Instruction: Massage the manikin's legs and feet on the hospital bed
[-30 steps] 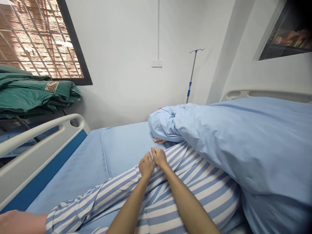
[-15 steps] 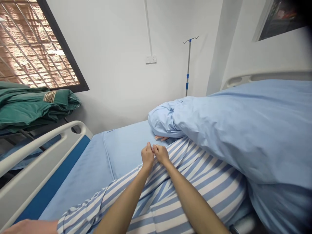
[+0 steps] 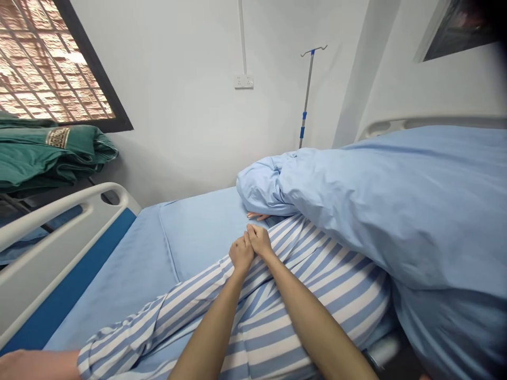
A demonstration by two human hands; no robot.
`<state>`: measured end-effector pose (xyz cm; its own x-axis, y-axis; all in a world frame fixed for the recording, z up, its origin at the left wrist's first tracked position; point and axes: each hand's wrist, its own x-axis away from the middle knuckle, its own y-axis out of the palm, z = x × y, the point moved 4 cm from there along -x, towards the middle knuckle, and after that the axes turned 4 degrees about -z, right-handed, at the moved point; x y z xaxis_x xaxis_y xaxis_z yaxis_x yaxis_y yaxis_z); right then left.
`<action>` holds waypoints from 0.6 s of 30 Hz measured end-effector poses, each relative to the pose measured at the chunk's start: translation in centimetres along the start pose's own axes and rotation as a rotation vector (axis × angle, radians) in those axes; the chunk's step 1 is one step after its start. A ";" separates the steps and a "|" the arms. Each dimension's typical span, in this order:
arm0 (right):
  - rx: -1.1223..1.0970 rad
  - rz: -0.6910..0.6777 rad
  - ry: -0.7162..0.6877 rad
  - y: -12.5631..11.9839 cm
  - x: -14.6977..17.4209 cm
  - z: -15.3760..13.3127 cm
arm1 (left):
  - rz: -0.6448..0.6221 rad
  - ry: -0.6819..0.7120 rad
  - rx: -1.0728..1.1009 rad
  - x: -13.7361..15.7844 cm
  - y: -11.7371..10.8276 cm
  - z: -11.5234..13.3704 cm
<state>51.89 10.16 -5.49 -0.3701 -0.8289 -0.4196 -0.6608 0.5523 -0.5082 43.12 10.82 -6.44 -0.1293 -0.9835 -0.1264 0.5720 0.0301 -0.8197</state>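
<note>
Both hands meet at the far edge of the striped pyjama top (image 3: 301,295), knuckles touching. The left hand (image 3: 241,254) and the right hand (image 3: 260,240) each look curled with fingertips pinching the cloth, though the grip itself is hidden behind the knuckles, so whether they are truly clamped on a fold I cannot tell for certain.

That top, blue and white, covers a figure lying across the blue bed sheet (image 3: 190,237), one sleeve trailing toward the lower left where a bare hand of the lying figure (image 3: 27,364) shows at the picture's edge. A second pale hand (image 3: 257,216) peeks out just beyond the 2 working hands, half under the light blue quilt (image 3: 396,211) that is pushed back over the right side of the bed.

To handle this hem well, I judge the 2 hands should keep the pinch shallow, taking cloth only and not the body beneath, and move together so the stripes stay flat. The quilt edge lies close and could catch.

Along the left runs the white bed rail (image 3: 59,227); green folded blankets (image 3: 51,153) lie beyond it, and a drip stand (image 3: 307,95) stands by the wall.
</note>
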 end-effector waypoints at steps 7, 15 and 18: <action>0.095 -0.027 -0.018 -0.2 0.4 -0.8 | -0.004 0.007 -0.018 0.2 -0.6 -0.3; 0.136 -0.094 -0.203 -2.1 -2.8 -3.3 | 0.041 0.031 -0.015 0.1 -0.4 -0.4; 0.140 -0.108 -0.167 -2.0 -2.4 -1.3 | 0.054 0.033 0.002 -0.1 0.0 -0.5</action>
<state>53.17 10.91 -2.50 -0.1812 -0.8641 -0.4695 -0.5896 0.4776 -0.6514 42.70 11.02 -6.68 -0.1248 -0.9741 -0.1884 0.5807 0.0822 -0.8099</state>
